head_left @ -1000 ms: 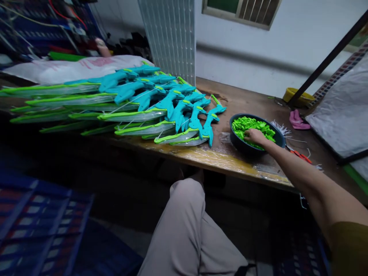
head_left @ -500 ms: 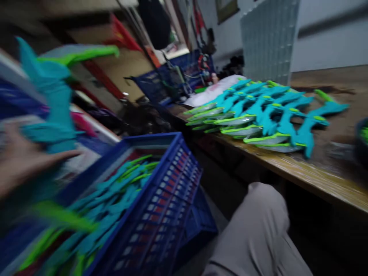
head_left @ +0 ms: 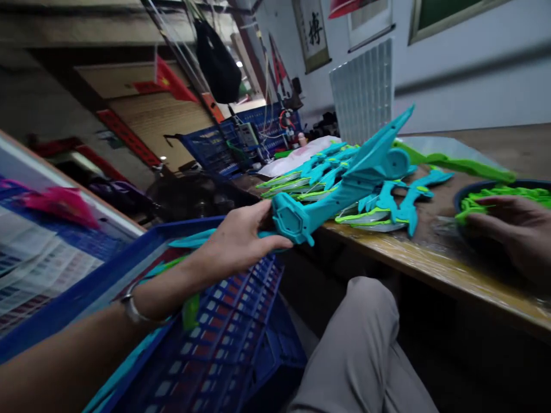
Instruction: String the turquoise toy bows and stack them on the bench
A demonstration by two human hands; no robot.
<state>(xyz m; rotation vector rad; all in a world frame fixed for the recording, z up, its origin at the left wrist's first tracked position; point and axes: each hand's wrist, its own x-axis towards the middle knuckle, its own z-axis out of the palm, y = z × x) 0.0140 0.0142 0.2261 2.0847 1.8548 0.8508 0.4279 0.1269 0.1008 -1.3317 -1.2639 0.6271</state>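
Note:
My left hand is closed around the butt end of a turquoise plastic toy weapon, which slants up to the right above the table. A clear blade with a green edge juts right from its upper end. At the right, my right hand reaches into a dark bowl of small green plastic parts. Thumb and fingers pinch a green plastic part at the bowl's near left side. Some fingertips are hidden among the parts.
Similar toy weapons lie in overlapping rows on the wooden table. Below my left forearm stands a blue plastic crate holding more of them. My knee is beneath the table edge. A clear ribbed panel stands behind.
My left hand has brought the toy weapon from the far left, over the crate, to the middle. My right hand now shows at the bowl. The view has turned right.

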